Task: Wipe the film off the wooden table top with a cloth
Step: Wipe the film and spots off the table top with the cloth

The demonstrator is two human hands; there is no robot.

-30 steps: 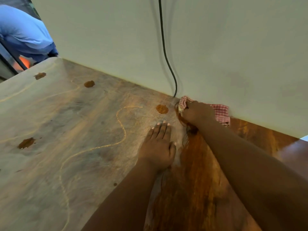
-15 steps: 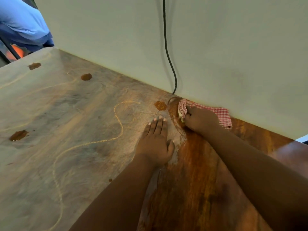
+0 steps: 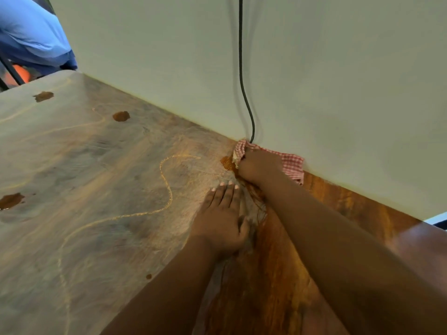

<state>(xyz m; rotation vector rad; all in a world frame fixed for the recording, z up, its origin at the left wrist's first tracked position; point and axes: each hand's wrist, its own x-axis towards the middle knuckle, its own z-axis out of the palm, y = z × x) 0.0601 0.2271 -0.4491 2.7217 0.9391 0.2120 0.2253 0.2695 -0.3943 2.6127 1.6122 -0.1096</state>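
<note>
**Table wipe-down: about a third done, lots of haze left**

Right hand (image 3: pixel 260 166) is bunched around a red-and-white checked cloth (image 3: pixel 291 163), fingers curled into it, pressing it down right where the table top (image 3: pixel 338 238) meets the wall (image 3: pixel 338 93). The cloth's leading corner sits at the foot of a black cable (image 3: pixel 244 93) that hangs down the wall, and it's touching a bare brown patch in the film just beside the hand. Left hand (image 3: pixel 221 220) is flat on the wood, fingers straight and together, holding nothing, planted right on the border between clean and cloudy.

Progress-wise, my read: everything to the right of the hands is glossy reddish-brown wood, so that part looks done. Everything to the left is covered in a pale grey film (image 3: pixel 84 189) with squiggly yellowish lines and a few bare brown spots showing through. That's the bigger share of the visible top, so most of the job is ahead.

Far left corner there's someone in a blue garment (image 3: pixel 29 32) past the table edge.

No brands, labels or writing anywhere that I can read.
</note>
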